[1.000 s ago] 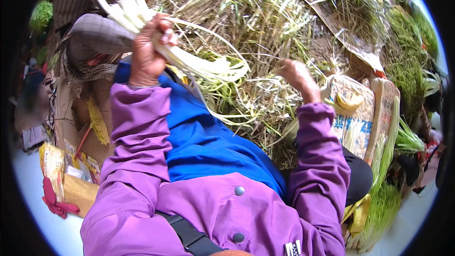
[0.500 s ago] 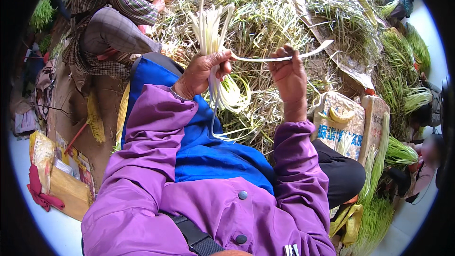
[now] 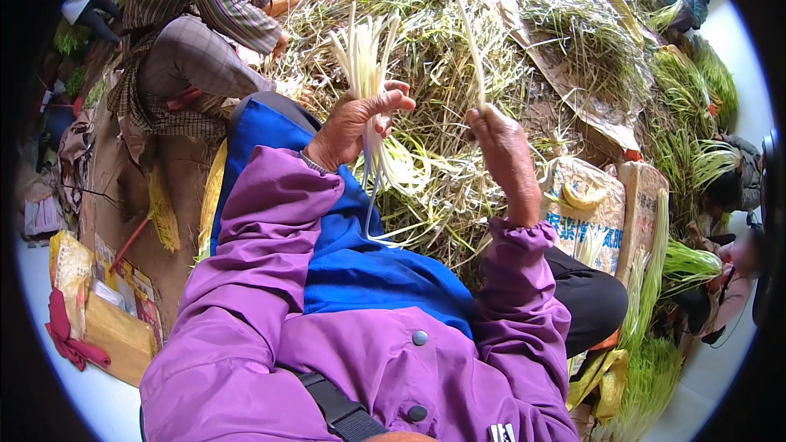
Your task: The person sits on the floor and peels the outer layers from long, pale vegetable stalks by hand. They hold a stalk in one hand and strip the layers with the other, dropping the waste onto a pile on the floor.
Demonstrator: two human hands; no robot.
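Observation:
My left hand [image 3: 342,133] is closed round a bunch of pale chive-like stalks [image 3: 363,61]. Their white ends fan out above the fist, and the long thin leaves [image 3: 401,168] hang down below it in a loop over my blue apron [image 3: 360,278]. To the right, apart from the bunch, my right hand [image 3: 505,151] pinches one long pale stalk [image 3: 470,37] at its lower end. That stalk points upward, leaning slightly left. Part of the right fingertips is hidden behind the hand.
Loose green and straw-coloured leaves [image 3: 442,57] litter the ground ahead. A person in a striped sleeve [image 3: 221,0] sits close on the left. At my right knee stand printed sacks [image 3: 585,205] and long green bunches [image 3: 647,303]. A cardboard box [image 3: 123,340] lies at lower left.
The single pale stalk has swung from lying level between my hands to standing up in my right hand. The left hand stays put with the bunch.

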